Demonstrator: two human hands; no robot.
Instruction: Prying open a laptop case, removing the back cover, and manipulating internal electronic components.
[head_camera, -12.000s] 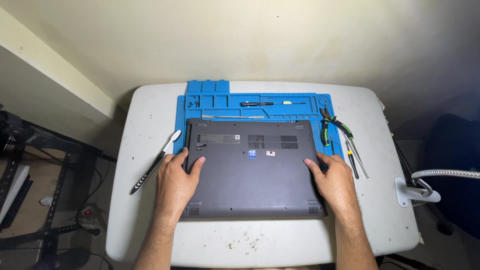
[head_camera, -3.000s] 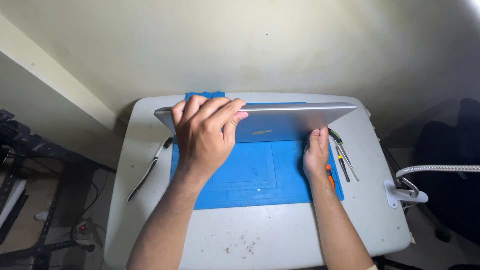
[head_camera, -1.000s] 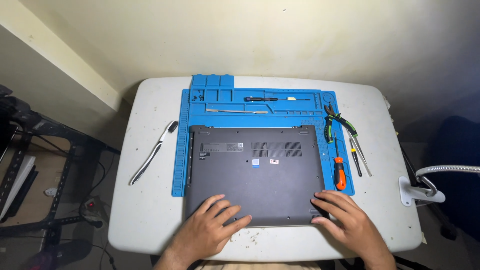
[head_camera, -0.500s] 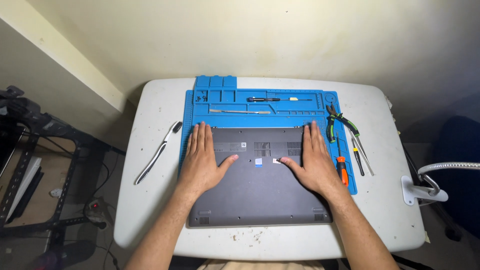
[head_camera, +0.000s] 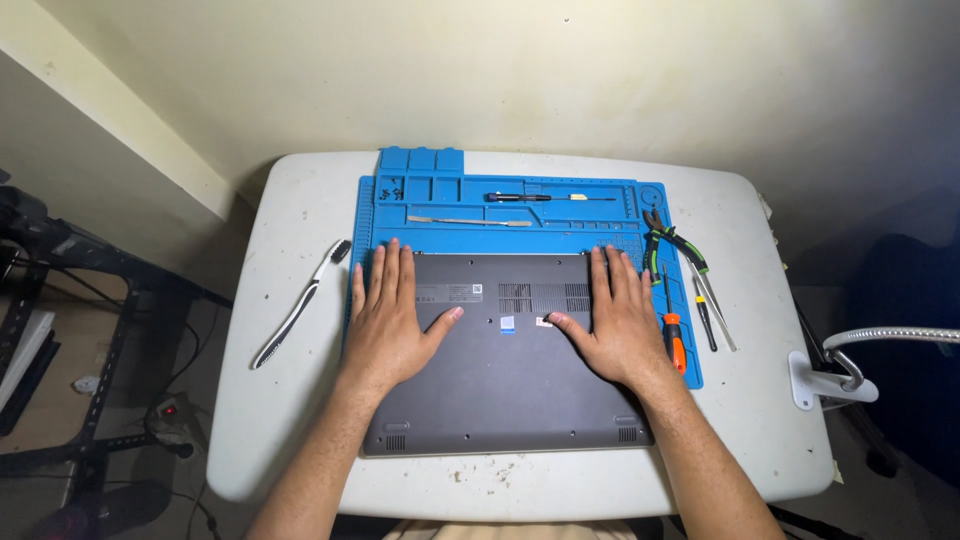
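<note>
both hands lie flat and released, palms down, on the laptop (head_camera: 505, 385): left hand (head_camera: 388, 320) near its far left corner, right hand (head_camera: 618, 322) near its far right. the laptop lies underside up on the blue mat (head_camera: 520, 215), mid-bench, overhanging the mat's near edge.

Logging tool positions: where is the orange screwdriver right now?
In the head view, the orange screwdriver lies on the blue mat's right edge, just right of the right hand, below the pliers.
</note>
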